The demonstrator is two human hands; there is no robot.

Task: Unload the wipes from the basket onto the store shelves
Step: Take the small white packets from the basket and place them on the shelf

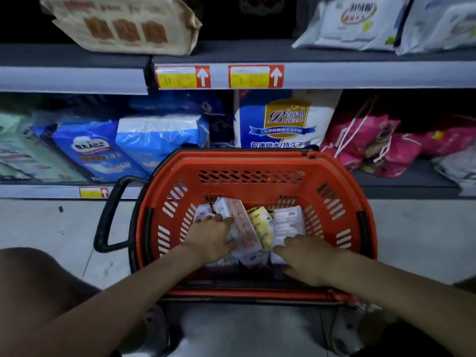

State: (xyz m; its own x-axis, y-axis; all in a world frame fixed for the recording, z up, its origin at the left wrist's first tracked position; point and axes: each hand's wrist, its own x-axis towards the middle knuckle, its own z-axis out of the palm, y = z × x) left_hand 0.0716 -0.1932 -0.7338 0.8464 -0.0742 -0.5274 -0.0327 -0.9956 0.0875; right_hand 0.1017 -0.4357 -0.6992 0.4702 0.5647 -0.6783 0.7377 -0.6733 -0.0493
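A red plastic basket [257,166] stands on the floor in front of the shelves. Several wipe packs lie in it: a pink-white pack [238,215], a yellow pack [261,222] and a white pack [288,222]. My left hand [213,235] is inside the basket with its fingers over the pink-white pack and the thumb against that pack's side. My right hand [306,256] lies on the near end of the white pack, fingers curled at its lower edge. How firm either hold is cannot be judged.
The basket's black handle [110,215] sticks out to the left. The upper shelf [309,57] holds white wipe packs [353,24] and a beige pack [123,24]. The lower shelf holds blue, white and pink bags. My knees flank the basket.
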